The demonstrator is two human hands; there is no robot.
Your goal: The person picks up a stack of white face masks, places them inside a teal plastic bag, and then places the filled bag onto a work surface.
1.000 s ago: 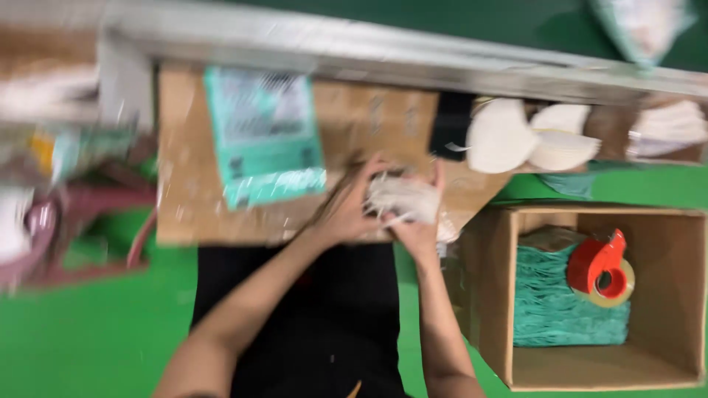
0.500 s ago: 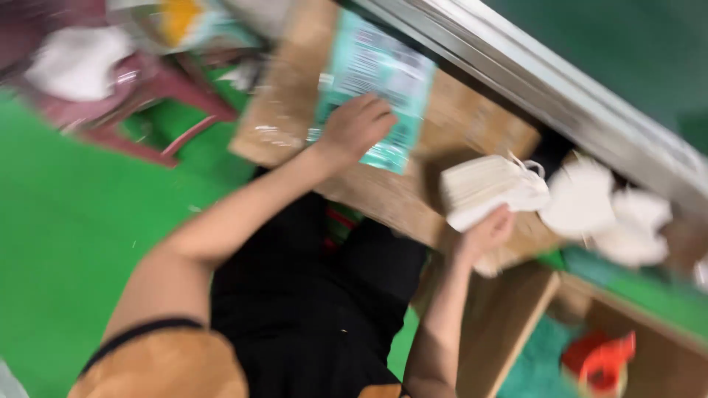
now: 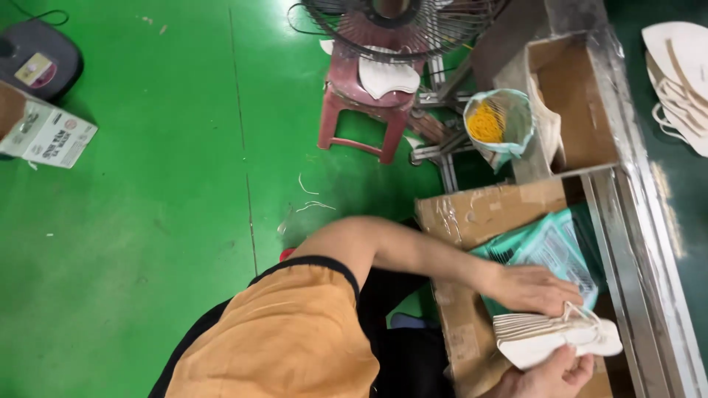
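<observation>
Down by the brown cardboard work board (image 3: 479,214), left hand (image 3: 527,289) lay flat, fingers spread, on a teal plastic packet (image 3: 549,247). Right hand (image 3: 546,374) gripped a stack of white folded face masks w/ ear loops (image 3: 553,337), just below the left hand, at the board's near end, beside the metal rail (image 3: 649,243).

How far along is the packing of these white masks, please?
Done: a stack of masks is gathered. In hand: the right hand grips it from below, while the left hand rests on the teal pouch. Left: the stack is not in the pouch; more masks wait.
</observation>
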